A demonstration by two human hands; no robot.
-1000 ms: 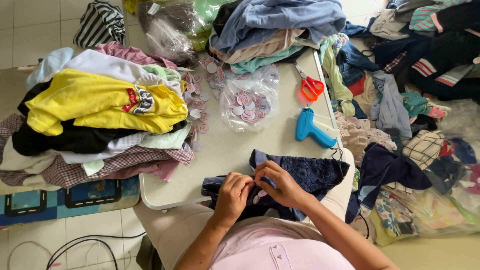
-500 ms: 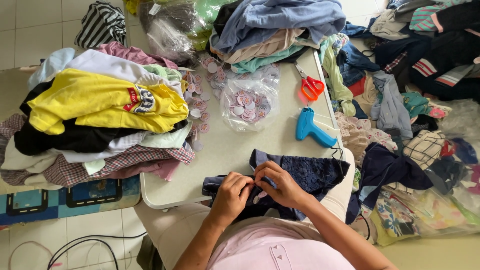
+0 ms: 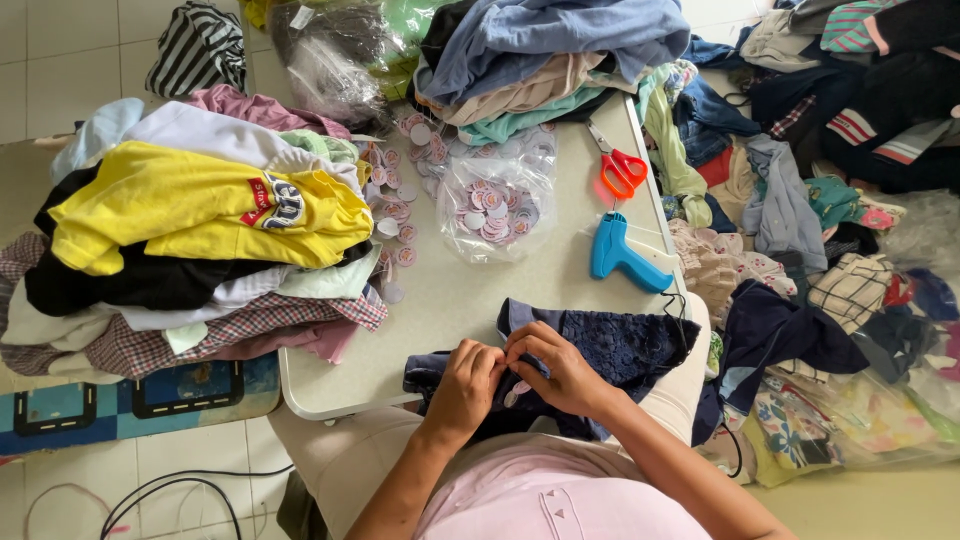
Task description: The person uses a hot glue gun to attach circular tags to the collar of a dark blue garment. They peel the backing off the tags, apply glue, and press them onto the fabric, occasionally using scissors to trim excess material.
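One pair of orange scissors (image 3: 622, 172), one blue tagging gun (image 3: 618, 252), one bag of round tags (image 3: 495, 205).

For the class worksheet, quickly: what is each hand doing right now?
Left hand: closed, pinching the dark blue lace garment.
Right hand: closed on the same garment, fingers meeting the left.

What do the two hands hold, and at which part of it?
Both the left hand and right hand pinch the dark blue lace garment at its near edge, between the fingers.
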